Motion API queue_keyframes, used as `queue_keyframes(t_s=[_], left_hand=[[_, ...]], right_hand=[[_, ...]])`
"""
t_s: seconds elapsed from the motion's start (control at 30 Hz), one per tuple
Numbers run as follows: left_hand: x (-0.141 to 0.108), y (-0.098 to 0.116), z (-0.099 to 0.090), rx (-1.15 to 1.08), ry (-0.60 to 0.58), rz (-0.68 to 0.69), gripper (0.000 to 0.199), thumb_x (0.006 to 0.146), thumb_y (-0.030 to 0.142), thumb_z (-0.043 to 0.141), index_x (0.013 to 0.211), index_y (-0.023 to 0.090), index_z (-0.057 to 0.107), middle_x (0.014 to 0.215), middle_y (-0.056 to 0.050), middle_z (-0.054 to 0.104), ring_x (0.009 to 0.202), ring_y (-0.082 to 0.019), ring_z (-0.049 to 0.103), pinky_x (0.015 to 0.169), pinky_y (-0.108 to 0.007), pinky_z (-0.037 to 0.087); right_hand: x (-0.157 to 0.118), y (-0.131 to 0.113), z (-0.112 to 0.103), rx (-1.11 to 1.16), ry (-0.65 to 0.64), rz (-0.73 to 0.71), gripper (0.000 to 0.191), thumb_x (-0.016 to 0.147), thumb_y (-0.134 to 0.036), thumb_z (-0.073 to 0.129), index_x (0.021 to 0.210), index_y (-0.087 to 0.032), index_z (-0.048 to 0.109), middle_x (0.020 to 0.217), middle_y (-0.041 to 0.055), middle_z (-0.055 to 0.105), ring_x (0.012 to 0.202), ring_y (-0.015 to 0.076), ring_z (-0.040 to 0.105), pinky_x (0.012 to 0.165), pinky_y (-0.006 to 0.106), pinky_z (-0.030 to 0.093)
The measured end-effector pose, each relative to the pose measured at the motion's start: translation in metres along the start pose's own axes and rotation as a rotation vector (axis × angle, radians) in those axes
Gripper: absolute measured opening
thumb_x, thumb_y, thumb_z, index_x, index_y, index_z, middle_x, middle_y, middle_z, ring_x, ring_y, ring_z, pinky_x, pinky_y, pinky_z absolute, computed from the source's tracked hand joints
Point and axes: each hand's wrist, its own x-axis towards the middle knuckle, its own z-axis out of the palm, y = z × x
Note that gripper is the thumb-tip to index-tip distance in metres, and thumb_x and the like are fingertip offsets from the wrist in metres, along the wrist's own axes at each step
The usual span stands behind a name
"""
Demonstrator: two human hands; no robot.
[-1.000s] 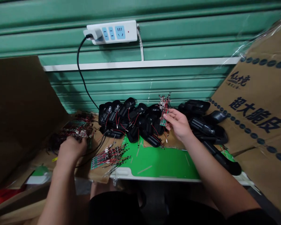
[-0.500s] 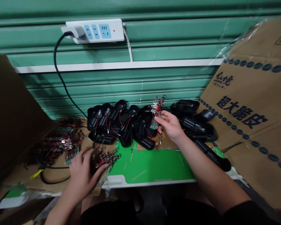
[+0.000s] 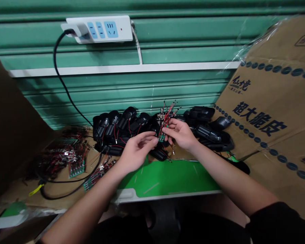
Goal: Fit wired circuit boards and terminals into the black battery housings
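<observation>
Pinching a small green circuit board with trailing red wires between the fingers of the right hand, held above the black plastic holders, seemingly to keep its leads free of tangles; left hand half-open just beside it, fingers gripping nothing visible.

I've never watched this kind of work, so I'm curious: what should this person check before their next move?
Right hand grips the small green circuit board: ok, pinched in the fingers.
Left hand touches that board: cannot tell, its fingertips are right beside it.
Red wires on the board lie untangled: not ok, they splay in a bunch.
Black plastic holders sit clear of the board: cannot tell, they lie directly behind it.
Spare circuit boards are nearby: ok, on the cardboard to the left.
</observation>
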Motion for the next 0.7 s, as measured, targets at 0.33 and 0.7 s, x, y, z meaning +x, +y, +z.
queue_keyframes(t_s=[0.33, 0.7], left_hand=[[0.033, -0.030, 0.024, -0.168, 0.100, 0.028, 0.059, 0.068, 0.058, 0.097, 0.101, 0.010, 0.087, 0.094, -0.012, 0.083, 0.077, -0.013, 0.071, 0.077, -0.026, 0.061], [0.026, -0.036, 0.024, -0.292, 0.081, -0.146, 0.065, 0.062, 0.062, 0.099, 0.092, 0.007, 0.083, 0.080, -0.009, 0.078, 0.058, -0.016, 0.070, 0.057, -0.030, 0.064]], right_hand=[[-0.014, 0.021, 0.002, -0.066, 0.036, 0.046, 0.072, 0.076, -0.075, 0.090, 0.104, -0.015, 0.062, 0.064, -0.0032, 0.057, 0.050, 0.0063, 0.050, 0.043, 0.016, 0.040], [-0.027, 0.031, 0.006, -0.353, 0.088, -0.243, 0.042, 0.095, -0.058, 0.081, 0.090, -0.017, 0.082, 0.095, 0.0102, 0.072, 0.068, 0.0127, 0.064, 0.059, 0.026, 0.055]])
